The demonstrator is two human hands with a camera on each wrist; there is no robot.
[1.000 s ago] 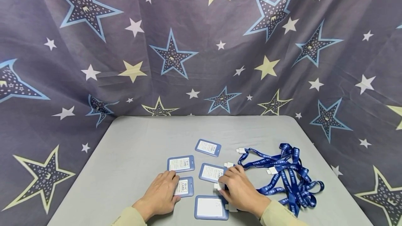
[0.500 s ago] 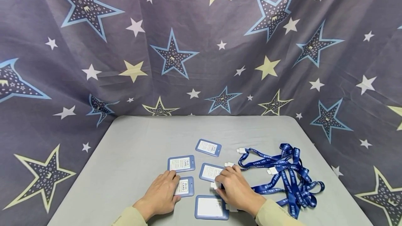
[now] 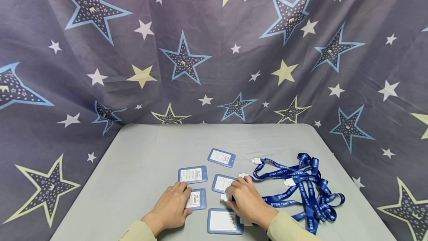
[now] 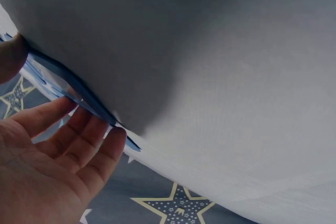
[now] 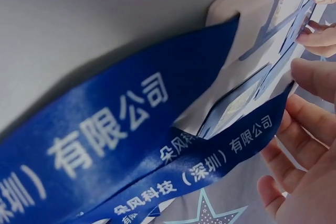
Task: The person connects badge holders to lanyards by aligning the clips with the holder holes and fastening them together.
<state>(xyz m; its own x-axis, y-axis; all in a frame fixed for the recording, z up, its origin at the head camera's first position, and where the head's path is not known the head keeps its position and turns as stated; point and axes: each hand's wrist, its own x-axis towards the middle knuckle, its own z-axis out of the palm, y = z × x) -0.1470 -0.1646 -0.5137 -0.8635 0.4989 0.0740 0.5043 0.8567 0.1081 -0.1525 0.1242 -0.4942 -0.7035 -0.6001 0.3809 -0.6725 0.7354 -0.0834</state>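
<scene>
My left hand (image 3: 170,203) grips a blue-framed ID badge holder (image 3: 197,199) flat on the table. In the left wrist view the thumb is at one edge of that badge holder (image 4: 79,85) and the fingertips at the opposite edge. My right hand (image 3: 249,200) pinches a blue lanyard at its white clip (image 3: 224,197), whose tip points left at the held badge. White lettering runs along that lanyard's strap (image 5: 236,140) in the right wrist view. Part of the clip is hidden behind my fingers. A small gap separates clip and badge.
Other badge holders lie around: one farther left (image 3: 193,174), one at the back (image 3: 221,157), one partly under my right hand (image 3: 222,183). The nearest badge (image 3: 225,221) has a white clip at its right edge. Tangled blue lanyards (image 3: 312,192) cover the right side.
My right hand has moved left with the lanyard clip, nearer the held badge, drawing the strap along. My left hand has stayed in place.
</scene>
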